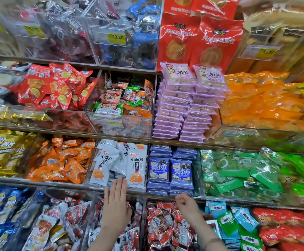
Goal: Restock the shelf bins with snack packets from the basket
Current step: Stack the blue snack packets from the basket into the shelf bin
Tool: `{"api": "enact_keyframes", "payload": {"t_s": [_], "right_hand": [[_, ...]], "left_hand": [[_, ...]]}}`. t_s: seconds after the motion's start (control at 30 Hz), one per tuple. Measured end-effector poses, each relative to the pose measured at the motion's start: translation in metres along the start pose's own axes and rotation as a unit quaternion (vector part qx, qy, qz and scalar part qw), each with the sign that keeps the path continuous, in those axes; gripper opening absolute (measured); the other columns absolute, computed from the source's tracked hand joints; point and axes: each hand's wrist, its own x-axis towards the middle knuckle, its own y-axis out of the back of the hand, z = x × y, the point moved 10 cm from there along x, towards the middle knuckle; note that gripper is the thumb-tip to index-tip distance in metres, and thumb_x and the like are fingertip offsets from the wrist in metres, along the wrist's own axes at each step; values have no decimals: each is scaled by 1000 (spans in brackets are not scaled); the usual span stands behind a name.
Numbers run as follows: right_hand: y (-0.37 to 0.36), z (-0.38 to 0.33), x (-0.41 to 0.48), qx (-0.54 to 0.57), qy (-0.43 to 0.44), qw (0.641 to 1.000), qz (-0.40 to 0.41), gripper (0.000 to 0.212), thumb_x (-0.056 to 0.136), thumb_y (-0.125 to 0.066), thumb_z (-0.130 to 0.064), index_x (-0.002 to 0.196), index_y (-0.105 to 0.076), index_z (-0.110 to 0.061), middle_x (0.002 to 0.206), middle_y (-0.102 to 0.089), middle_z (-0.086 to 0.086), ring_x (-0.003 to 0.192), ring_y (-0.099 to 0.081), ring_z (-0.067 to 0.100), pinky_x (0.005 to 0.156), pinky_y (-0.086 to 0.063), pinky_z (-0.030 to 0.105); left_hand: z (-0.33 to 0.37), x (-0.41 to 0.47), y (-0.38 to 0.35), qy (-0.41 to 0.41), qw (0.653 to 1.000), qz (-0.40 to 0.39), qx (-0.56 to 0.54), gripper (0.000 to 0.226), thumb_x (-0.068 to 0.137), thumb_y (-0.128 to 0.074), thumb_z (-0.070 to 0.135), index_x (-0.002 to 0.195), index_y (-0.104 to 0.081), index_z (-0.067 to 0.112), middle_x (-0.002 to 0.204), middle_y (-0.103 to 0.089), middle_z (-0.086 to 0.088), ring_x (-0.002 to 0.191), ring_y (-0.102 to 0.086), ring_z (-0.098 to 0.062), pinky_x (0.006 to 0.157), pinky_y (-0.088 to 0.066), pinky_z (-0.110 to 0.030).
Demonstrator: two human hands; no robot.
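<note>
Shelf wall of clear acrylic bins, four tiers in view; the basket is out of sight. Left hand [116, 203] is flat, fingers straight and together, tips at the front lip of the clear bin [92, 165] holding the white gluten-strip packets [137, 166], on the third shelf [158, 196] down, near its middle. Those packets stand on end, leaning back, and two face forward at the bin's front edge. Right hand [188, 207] hovers just below the same shelf edge, under the stacked blue packets [181, 172], fingers curled in; nothing shows in it, but I cannot tell whether it pinches something small. Handling, as I judge it: the packets look light, soft and air-puffed, with slick glossy film, so they will likely slide on each other and slump if nudged. Best taken by pinching the flat crimped seal at top or bottom, or cupped across the belly without squeezing, since the contents may crush. The bin looks fairly full at the front.
</note>
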Motion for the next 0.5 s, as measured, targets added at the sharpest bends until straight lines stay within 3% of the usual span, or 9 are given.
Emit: {"api": "enact_keyframes", "payload": {"t_s": [0.07, 0.2, 0.3, 0.5], "right_hand": [[-15, -19, 4, -173, 39, 979, -104, 31, 96, -43, -13, 123, -57, -19, 120, -59, -1, 78, -56, 6, 62, -44, 14], [-27, -39, 14, -367, 55, 905, -209, 39, 97, -40, -16, 134, -49, -18, 136, -51, 3, 113, -55, 20, 89, -46, 29], [-25, -45, 29, -398, 50, 890, -215, 44, 96, -37, -12, 140, -42, -17, 141, -46, 6, 121, -50, 24, 94, -44, 32], [-16, -62, 49, -362, 62, 912, -181, 40, 101, -32, -17, 137, -47, -9, 142, -47, 9, 125, -48, 26, 102, -39, 33]], "left_hand": [[0, 0, 0, 1, 1000, 2, 3, 100, 43, -92, 24, 131, -54, -3, 136, -53, -19, 123, -53, -37, 111, -5, -43], [0, 0, -4, 1, 1000, -9, 6, 102, 40, -93, 26, 129, -55, -3, 135, -54, -18, 123, -53, -37, 111, -6, -43], [0, 1, -5, -6, 1000, -4, 12, 103, 38, -93, 28, 129, -56, -2, 135, -55, -17, 127, -48, -35, 112, -7, -44], [-1, 0, -8, 5, 1000, -10, 22, 105, 34, -92, 29, 128, -56, -2, 134, -55, -17, 121, -55, -37, 110, -7, -44]]}}
